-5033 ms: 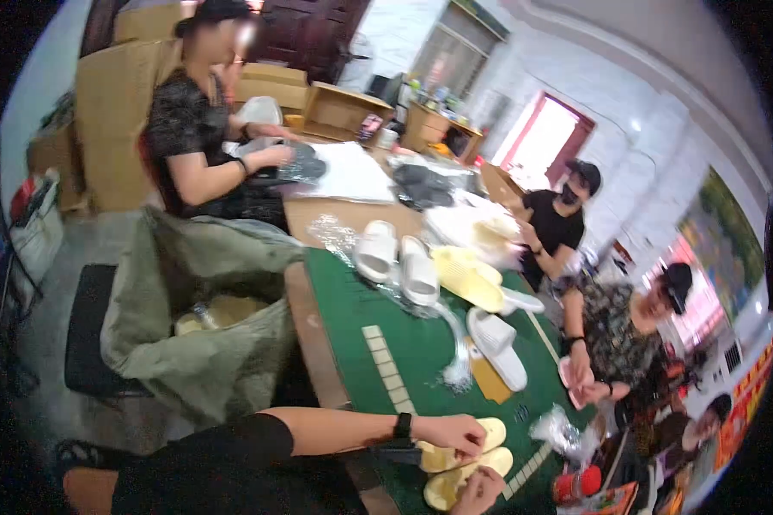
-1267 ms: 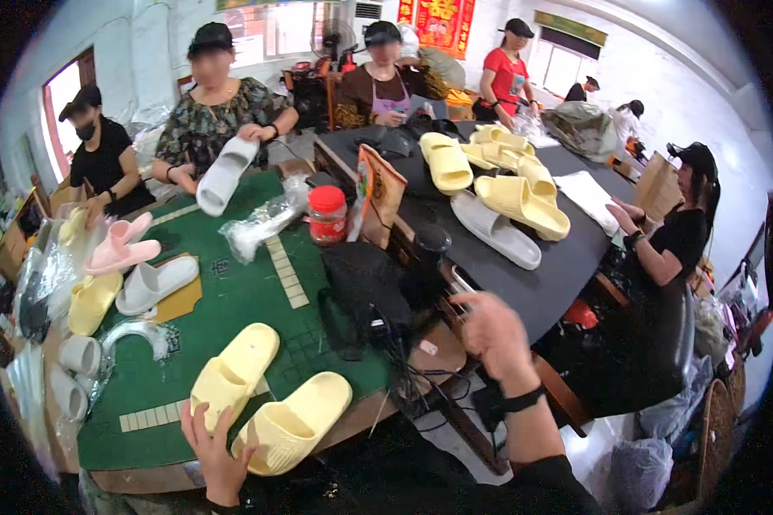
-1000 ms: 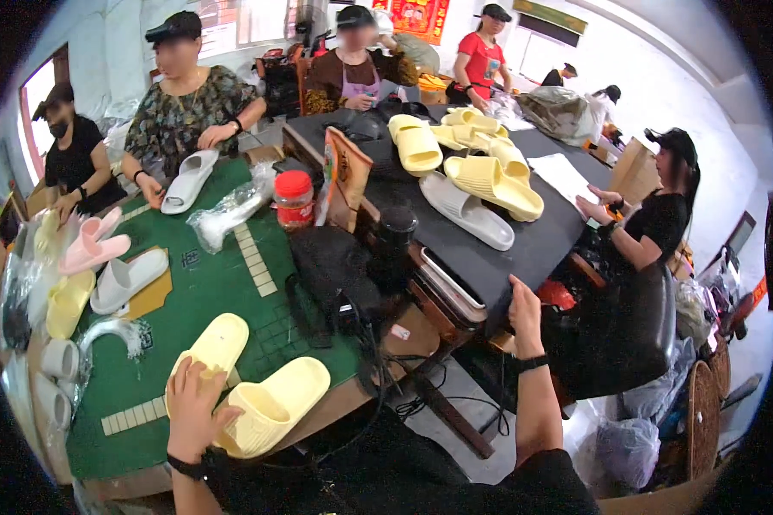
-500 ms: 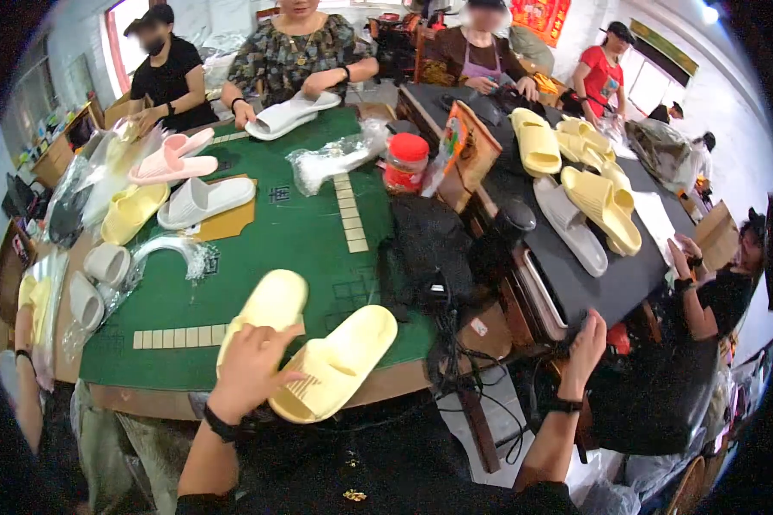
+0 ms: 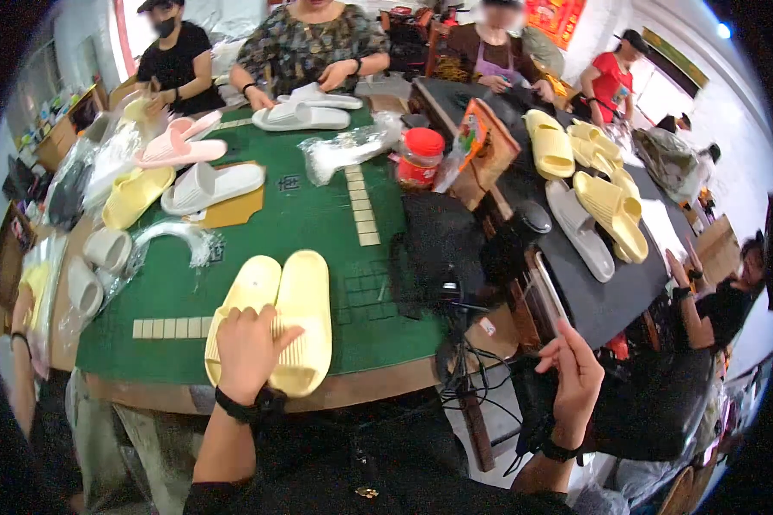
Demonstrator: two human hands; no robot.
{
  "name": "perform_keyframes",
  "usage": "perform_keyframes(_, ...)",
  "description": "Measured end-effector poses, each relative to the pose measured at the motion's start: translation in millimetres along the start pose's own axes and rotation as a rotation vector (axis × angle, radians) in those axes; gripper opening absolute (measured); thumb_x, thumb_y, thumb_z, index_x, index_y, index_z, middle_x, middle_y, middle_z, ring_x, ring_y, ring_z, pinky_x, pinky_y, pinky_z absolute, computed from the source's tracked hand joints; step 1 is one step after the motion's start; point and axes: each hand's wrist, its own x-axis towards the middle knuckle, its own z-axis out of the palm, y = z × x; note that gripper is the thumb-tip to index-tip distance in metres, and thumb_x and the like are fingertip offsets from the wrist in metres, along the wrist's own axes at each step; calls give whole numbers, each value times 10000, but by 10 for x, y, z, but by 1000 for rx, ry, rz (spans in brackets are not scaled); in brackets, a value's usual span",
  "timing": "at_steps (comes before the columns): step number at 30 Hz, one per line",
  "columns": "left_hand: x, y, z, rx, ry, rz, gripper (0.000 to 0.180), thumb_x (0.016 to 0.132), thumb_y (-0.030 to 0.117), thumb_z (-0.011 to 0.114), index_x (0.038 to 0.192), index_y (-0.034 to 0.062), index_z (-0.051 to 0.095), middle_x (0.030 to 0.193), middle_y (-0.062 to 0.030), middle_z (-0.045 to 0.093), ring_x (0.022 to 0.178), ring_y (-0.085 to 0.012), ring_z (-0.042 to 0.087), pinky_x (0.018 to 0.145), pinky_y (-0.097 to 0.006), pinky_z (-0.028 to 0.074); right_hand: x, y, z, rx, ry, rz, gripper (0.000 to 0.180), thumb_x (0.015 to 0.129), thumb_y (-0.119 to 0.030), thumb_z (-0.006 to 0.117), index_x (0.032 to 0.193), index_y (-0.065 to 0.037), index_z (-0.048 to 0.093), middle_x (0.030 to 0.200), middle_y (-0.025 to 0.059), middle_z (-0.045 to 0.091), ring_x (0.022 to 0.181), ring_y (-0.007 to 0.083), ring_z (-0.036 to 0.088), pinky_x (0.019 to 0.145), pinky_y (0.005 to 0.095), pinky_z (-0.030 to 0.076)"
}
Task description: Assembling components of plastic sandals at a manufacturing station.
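Observation:
Two pale yellow slippers stand close side by side at the near edge of the green table, toes toward me. My left hand point(image 5: 247, 352) is closed over their ribbed straps, fingers on the left slipper point(image 5: 253, 287) and thumb across the right slipper point(image 5: 304, 292). Part of the left slipper's strap is hidden under my palm. My right hand point(image 5: 573, 378) is raised off to the right, near the black table's corner. It holds nothing, and its fingers are loosely bent and apart.
The green table point(image 5: 266, 227) bears rows of tiles, grey, pink and yellow slippers, plastic bags and a red-lidded jar point(image 5: 419, 159). A black bag point(image 5: 442, 249) and cables lie right of it. More slippers sit on a black table point(image 5: 614, 300). Several people work around both tables.
The right yellow slipper has swung upright against the left one, so the pair is now parallel. My right hand's fingers have bent. Across the table, a person now has two grey-white slippers together.

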Motion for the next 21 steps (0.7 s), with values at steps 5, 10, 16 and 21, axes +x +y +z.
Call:
perform_keyframes(5,-15,28,-22,-126,71,-116,460,769,344,746,1136,96,620,1012,-185,597,919,-366,566,778,-455,482,238,-170,541,255,-200,-78,599,992,-227,533,1479,-12,259,707,76,625,542,105,563,512,205,454)
perform_keyframes(10,-208,-134,-315,-318,266,-153,471,797,208,731,1233,105,586,1146,-191,560,1076,-376,538,916,-448,468,628,-498,1045,398,-438,-132,481,1004,-309,513,1338,23,413,624,34,545,445,66,450,412,172,348)
perform_keyframes(16,-383,-407,-660,-476,407,-209,388,821,137,722,1190,66,625,1162,-175,618,1014,-319,616,790,-365,524,1095,-1063,1774,523,-764,-247,310,1043,-226,405,1142,-5,597,572,-27,450,460,35,366,420,189,227)
perform_keyframes(21,-217,-310,-1020,-852,420,-133,491,879,125,661,1343,55,515,1138,-126,631,998,-204,622,744,-298,502,1113,-1288,2256,374,-943,-250,251,1027,-199,443,997,-29,624,580,-58,436,487,24,343,456,197,233)
